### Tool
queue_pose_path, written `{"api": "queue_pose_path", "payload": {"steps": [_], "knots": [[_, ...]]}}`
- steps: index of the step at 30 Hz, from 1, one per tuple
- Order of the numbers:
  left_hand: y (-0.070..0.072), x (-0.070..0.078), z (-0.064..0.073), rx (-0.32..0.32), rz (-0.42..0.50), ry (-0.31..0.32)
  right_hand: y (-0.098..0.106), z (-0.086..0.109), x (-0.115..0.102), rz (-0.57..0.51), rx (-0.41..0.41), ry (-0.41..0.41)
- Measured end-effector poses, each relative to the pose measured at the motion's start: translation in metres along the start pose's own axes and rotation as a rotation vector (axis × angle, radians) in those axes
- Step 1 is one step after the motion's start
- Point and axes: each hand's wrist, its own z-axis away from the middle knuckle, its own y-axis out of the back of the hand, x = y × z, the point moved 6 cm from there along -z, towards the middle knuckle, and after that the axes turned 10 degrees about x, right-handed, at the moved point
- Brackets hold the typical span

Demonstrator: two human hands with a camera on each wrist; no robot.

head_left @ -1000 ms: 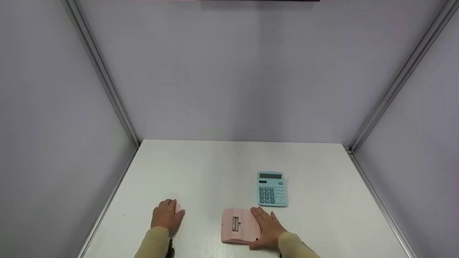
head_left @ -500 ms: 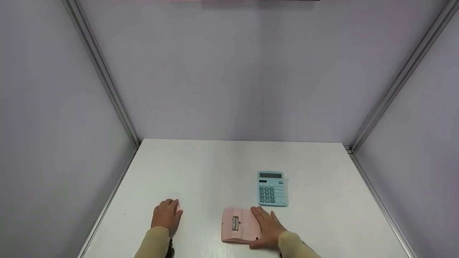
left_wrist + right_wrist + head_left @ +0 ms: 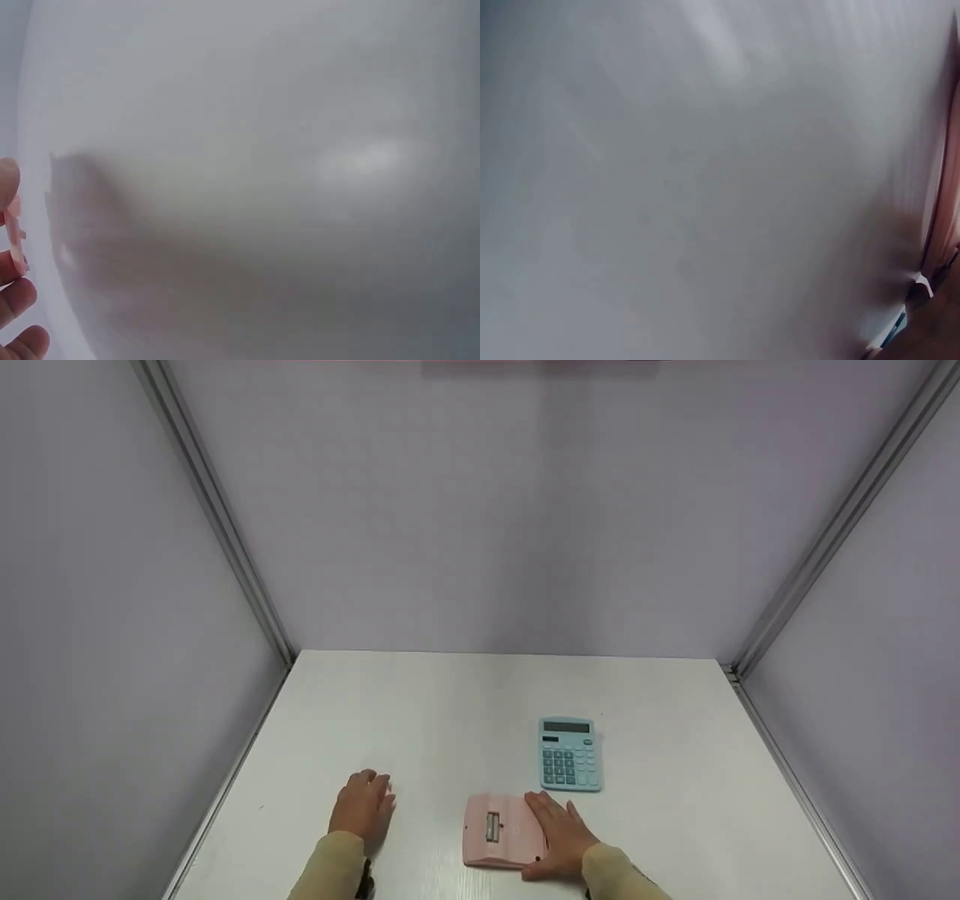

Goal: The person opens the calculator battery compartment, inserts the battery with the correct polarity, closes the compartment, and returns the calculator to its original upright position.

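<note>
On the white table lies a pink calculator, its back facing up. A battery shows in the open compartment there. My right hand holds the calculator by its right side, fingers over the far edge and thumb at the near corner. Left of it, my left hand is just over the table with a small pink battery cover. In the left wrist view, thumb and fingers pinch that cover at the picture's left edge. The right wrist view catches only a pink edge and part of the hand.
A light blue calculator lies face up behind the pink one, near my right fingertips. Grey panels enclose the table at the back and on both sides.
My left hand has moved slightly right and away from me, turning, with the cover still pinched. The right hand and both calculators have stayed in place.
</note>
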Motion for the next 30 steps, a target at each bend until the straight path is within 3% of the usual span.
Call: {"api": "queue_pose_path", "payload": {"steps": [4,11,18,23,30], "knots": [[0.000,0.011,-0.004,0.017,0.006,-0.064,-0.001,0.000,0.001,0.016,-0.010,0.003],[0.000,0.028,-0.011,0.034,0.055,-0.109,-0.002,-0.002,0.001,0.014,-0.015,-0.002],[0.004,0.057,-0.011,0.097,0.043,-0.267,-0.003,-0.003,0.002,0.020,-0.008,-0.010],[0.002,0.083,-0.011,0.068,0.026,-0.356,-0.002,-0.004,0.001,0.009,0.000,0.002],[-0.004,0.115,-0.006,0.029,0.044,-0.426,-0.001,-0.004,0.003,0.018,-0.004,0.002]]}}
